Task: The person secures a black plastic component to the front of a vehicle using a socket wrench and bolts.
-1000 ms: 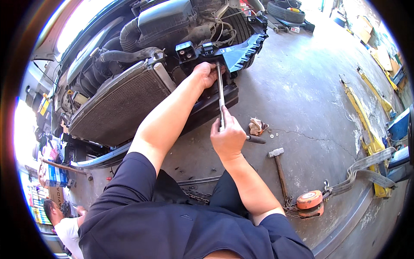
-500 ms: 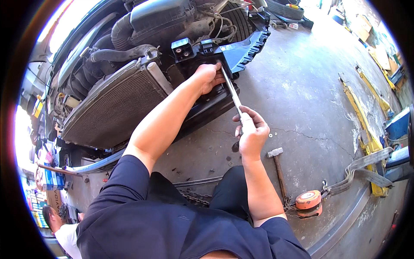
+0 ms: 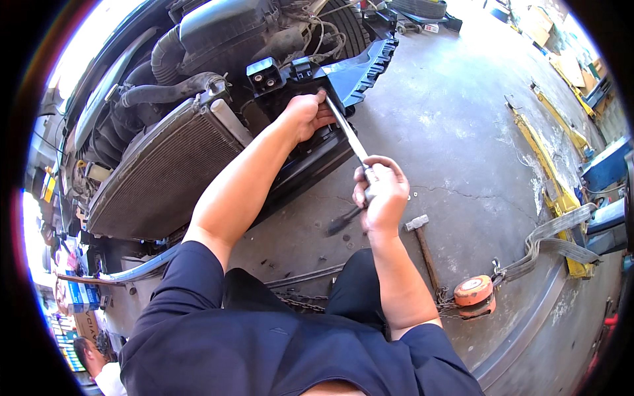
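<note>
My right hand (image 3: 385, 198) is closed round the head of a ratchet wrench, whose dark handle (image 3: 342, 223) sticks out to the lower left. From it a long silver extension bar (image 3: 349, 132) slants up to the front of a car. My left hand (image 3: 305, 115) pinches the bar's far end, beside the black mounting bracket (image 3: 265, 78) at the car's front corner. What the bar's tip sits on is hidden by my fingers. A black toothed plastic support (image 3: 362, 71) juts out to the right of the bracket.
The radiator (image 3: 165, 175) stands exposed left of my left forearm. A hammer (image 3: 424, 251) and an orange chain pulley (image 3: 474, 295) with a grey strap lie on the floor at right. Yellow metal beams (image 3: 545, 158) lie farther right. Another person (image 3: 99, 366) is at lower left.
The ratchet handle has swung out to the left under my right hand. My left hand keeps its place at the bar's end. The whole view has shifted slightly.
</note>
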Motion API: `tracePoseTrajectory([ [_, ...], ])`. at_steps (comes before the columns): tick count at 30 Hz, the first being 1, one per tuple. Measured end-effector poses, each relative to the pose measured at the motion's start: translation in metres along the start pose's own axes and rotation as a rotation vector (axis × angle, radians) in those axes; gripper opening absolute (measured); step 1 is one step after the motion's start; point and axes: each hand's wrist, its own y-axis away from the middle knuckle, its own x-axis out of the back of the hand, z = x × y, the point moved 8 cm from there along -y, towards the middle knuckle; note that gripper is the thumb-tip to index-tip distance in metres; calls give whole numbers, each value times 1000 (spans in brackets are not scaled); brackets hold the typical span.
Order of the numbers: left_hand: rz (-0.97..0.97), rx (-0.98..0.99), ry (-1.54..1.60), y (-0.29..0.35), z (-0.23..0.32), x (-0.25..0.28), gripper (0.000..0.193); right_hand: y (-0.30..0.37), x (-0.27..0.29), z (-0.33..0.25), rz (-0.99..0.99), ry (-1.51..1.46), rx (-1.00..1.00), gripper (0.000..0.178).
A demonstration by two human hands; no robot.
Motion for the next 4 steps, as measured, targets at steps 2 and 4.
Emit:
tracePoseTrajectory([
  [2,0,-3,-8,-3,-1,3,28,11,-25,-32,-151,794,618,13],
  [4,-12,-1,-33,-5,-3,3,33,23,-38,-27,-284,1350,911,14],
])
